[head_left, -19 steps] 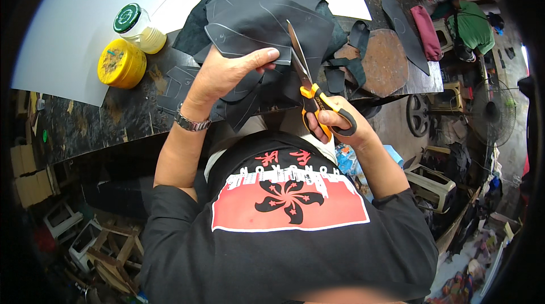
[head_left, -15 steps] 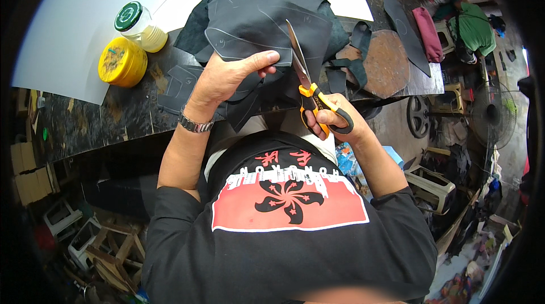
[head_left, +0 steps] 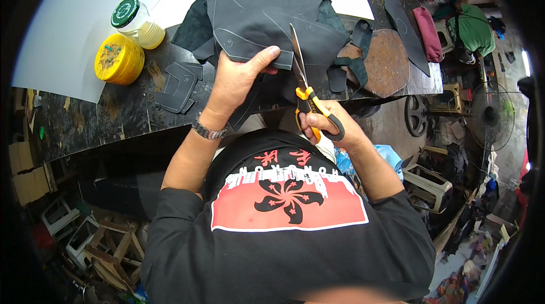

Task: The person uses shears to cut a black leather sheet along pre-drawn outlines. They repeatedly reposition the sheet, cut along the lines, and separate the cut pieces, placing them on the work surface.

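- Left-hand fingers pinch the dark leather sheet at its near edge, over the bench.
- Right hand fingers grip the orange-handled scissors, blades parted.
- Leather looks limp and light; best held near the cut.

Orange-handled scissors against black leather

Left hand: forearm extended forward, wrist slightly bent, fingers curled closed in a pinch, thumb pointing right. Right hand: held lower, near the torso, fingers closed, elbow bent outward.
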Motion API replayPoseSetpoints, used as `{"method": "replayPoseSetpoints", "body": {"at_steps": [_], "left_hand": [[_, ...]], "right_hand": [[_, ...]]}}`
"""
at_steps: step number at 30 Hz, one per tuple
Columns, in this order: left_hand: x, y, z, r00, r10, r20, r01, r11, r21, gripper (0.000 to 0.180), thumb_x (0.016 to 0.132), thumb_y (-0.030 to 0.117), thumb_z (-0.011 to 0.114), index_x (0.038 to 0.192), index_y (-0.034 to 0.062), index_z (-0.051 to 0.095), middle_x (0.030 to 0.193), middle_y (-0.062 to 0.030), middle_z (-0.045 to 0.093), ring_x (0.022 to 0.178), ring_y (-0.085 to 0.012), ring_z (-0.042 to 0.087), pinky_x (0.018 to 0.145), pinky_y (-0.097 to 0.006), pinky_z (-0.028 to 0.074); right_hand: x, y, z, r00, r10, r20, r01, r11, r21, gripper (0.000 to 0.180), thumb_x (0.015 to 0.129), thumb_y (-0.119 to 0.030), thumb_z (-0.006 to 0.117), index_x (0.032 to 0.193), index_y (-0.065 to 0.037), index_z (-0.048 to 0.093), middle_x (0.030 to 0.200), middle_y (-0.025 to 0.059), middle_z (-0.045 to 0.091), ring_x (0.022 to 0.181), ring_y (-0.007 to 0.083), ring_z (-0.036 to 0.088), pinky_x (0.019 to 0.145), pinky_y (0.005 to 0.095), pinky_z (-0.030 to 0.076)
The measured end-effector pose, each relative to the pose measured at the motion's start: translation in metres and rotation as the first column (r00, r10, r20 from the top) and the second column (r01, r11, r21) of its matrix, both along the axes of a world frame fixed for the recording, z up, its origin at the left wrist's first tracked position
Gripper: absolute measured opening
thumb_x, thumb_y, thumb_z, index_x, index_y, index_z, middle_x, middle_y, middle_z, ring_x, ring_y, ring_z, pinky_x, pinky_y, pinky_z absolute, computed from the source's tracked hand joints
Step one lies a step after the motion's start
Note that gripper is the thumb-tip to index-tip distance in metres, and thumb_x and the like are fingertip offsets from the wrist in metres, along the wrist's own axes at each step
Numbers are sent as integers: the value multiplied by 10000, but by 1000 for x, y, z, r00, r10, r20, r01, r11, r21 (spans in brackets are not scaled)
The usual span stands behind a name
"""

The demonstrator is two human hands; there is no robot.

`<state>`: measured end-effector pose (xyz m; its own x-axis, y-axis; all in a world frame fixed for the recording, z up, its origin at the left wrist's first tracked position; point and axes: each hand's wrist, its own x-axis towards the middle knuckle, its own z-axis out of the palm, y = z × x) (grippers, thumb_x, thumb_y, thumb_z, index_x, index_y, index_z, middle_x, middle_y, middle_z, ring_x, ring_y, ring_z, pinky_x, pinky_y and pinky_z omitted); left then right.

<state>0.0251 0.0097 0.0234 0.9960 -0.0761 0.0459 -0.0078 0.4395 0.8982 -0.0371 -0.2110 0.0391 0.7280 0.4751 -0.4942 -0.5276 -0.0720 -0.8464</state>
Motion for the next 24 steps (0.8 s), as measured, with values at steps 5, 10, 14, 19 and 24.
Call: {"method": "replayPoseSetpoints", "body": {"at_steps": [5, 10, 14, 19, 24], "left_hand": [[-15, -17, -11, 997, 71, 42, -72, 997, 19, 235, 875, 40, 696, 1094, -1, 624, 978, -86, 683, 818, -166, 681, 651, -289, 595], [-23, -22, -16, 992, 92, 81, -92, 996, -9, 189, 870, 32, 703, 1041, -31, 652, 974, -96, 697, 836, -159, 692, 669, -263, 596], [-25, -23, -14, 994, 77, 77, -75, 997, -26, 184, 873, 30, 700, 1041, -31, 653, 974, -90, 698, 836, -158, 692, 678, -259, 593], [-24, -22, -12, 994, 74, 84, -74, 997, 4, 203, 876, 29, 695, 1063, -30, 642, 990, -99, 693, 837, -164, 692, 677, -269, 600], [-21, -21, -10, 993, 75, 90, -76, 997, 3, 221, 880, 37, 692, 1081, -32, 628, 991, -101, 688, 829, -164, 690, 666, -277, 605]], "right_hand": [[-12, 17, -10, 996, -76, -42, 83, 974, 213, 394, 891, -386, 684, 973, -17, 572, 807, 44, 563, 683, 109, 568, 614, 246, 494], [-17, 23, -20, 991, -131, 2, 126, 956, 264, 474, 890, -451, 675, 993, -4, 560, 823, 63, 567, 698, 129, 570, 654, 260, 484], [-19, 23, -22, 991, -132, 36, 117, 957, 265, 474, 898, -457, 663, 984, -3, 560, 816, 63, 566, 696, 129, 571, 645, 261, 479], [-20, 20, -19, 993, -114, 0, 110, 960, 256, 453, 902, -454, 658, 946, -14, 556, 799, 61, 562, 673, 124, 566, 599, 249, 480], [-21, 18, -14, 995, -100, 4, 98, 974, 203, 422, 899, -428, 665, 912, -19, 560, 735, 50, 558, 590, 118, 557, 534, 246, 476]]}}
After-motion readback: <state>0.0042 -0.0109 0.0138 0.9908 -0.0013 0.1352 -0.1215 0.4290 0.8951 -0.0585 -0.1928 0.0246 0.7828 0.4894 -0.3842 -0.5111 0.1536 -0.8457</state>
